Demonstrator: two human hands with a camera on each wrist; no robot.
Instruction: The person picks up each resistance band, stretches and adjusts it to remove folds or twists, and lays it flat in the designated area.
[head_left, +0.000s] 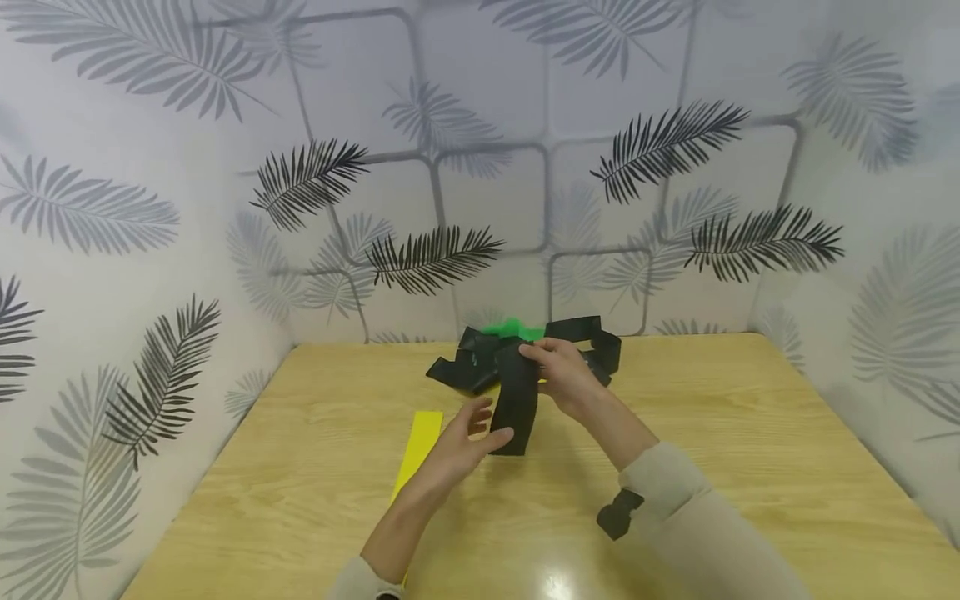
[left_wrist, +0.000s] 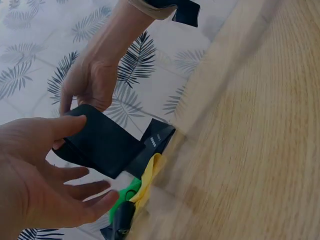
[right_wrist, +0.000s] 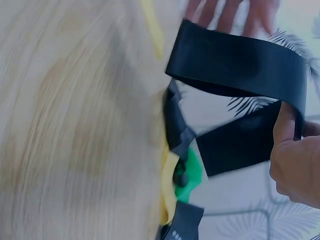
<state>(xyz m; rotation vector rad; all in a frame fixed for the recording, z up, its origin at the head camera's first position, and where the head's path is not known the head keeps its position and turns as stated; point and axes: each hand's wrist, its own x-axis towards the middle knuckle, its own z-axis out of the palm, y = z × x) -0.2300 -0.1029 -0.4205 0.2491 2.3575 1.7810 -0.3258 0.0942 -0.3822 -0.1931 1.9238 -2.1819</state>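
Note:
My right hand pinches the upper end of a wide, flat black band, which looks like a rubber exercise band. The band hangs folded in a loop above the table, its bend showing in the right wrist view. At its lower part is my left hand, fingers spread and loosely bent. The left thumb lies over the band's edge in the left wrist view; whether it presses there I cannot tell. Behind the hands lie more black bands with white print, bunched with something green and a yellow band.
A long yellow strip lies on the wood-grain table beside and partly under my left forearm. The leaf-patterned wall rises right behind the pile. A black piece shows at my right cuff.

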